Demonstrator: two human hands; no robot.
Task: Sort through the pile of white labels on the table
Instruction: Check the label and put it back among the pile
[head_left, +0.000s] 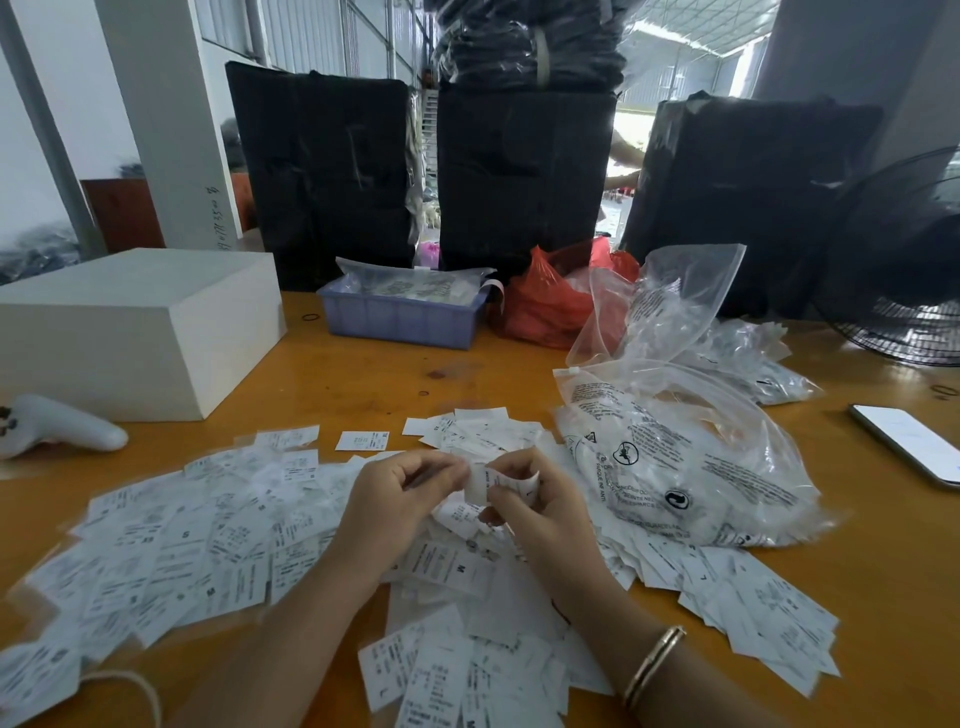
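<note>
Both hands, L (395, 499) & R (524, 499), fingers pinching 1 curled label (485, 480) above the pile (208, 545) spread on bench (363, 374); labels look thin, light, floppy, so pinch by edges.

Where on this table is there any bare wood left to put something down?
Bare wood lies mid-table, bordered by the white box, the blue tray and the label pile. A smaller patch lies between the clear bags and the phone. Around both hands it is crowded with labels.
</note>
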